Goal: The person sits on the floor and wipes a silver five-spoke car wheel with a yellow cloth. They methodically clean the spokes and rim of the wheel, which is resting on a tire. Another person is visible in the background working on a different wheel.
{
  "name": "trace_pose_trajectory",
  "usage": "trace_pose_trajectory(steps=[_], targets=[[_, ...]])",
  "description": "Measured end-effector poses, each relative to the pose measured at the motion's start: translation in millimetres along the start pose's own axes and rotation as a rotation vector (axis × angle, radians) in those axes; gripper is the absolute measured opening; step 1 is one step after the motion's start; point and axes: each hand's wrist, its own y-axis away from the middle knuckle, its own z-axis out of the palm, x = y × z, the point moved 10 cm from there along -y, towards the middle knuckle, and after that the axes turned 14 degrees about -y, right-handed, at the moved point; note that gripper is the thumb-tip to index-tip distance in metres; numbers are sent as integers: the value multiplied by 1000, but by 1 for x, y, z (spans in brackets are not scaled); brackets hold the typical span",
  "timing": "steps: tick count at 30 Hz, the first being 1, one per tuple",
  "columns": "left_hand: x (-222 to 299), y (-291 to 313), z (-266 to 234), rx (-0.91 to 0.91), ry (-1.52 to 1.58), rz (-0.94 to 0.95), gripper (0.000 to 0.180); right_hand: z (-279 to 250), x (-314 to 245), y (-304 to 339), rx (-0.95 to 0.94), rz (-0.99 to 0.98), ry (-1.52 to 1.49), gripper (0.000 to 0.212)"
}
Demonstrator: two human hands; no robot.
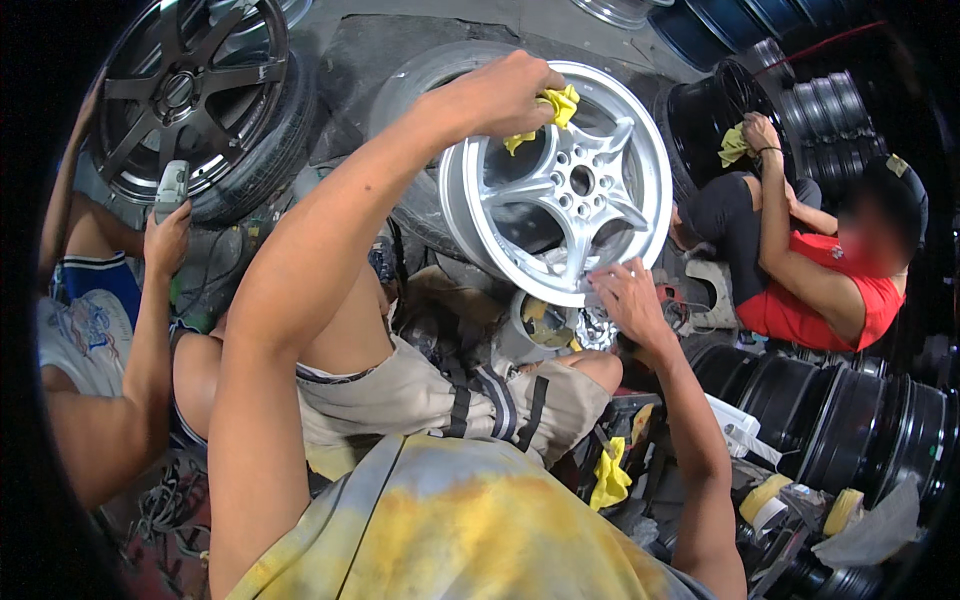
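A silver alloy wheel rim point(583, 180) with star-like spokes is tilted up in front of me, leaning over a tire point(405, 205). My left hand point(508, 92) reaches over its upper left edge, closed on a yellow cloth point(562, 103) that bunches out below the fingers against the rim. At the wheel's lower right edge, my right hand point(632, 302) grips the lip with bent fingers, partly on its face. Beneath the wheel stands a whitish bucket point(525, 335), partly hidden by it.
At left, a person's hand point(168, 240) holds a grey handheld tool point(172, 188) by a dark wheel point(180, 95). A person in a red top point(810, 290) wipes a black rim point(700, 115) at right. Black rims point(830, 410), tape rolls point(765, 500) and another yellow cloth point(610, 475) lie right.
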Motion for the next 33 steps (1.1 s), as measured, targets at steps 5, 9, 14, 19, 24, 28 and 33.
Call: trace_pose_trajectory(steps=[5,9,14,19,24,28,33], targets=[[13,0,1,25,-90,30,39,11,-10,-1,-44,0,-164,20],[15,0,0,6,-6,-4,40,3,-13,5,-26,11,-116,22],[24,3,-2,50,-90,63,38,12,-7,8,14,63,-161,22],[10,3,2,12,-1,-20,36,3,-16,4,35,23,-108,22],[24,4,4,50,-65,74,34,2,-20,9,62,76,-193,21],[20,1,3,69,-1,29,27,9,-49,15,179,60,-236,20],[40,-6,8,-28,-38,107,28,22,-58,-3,234,295,-187,25]])
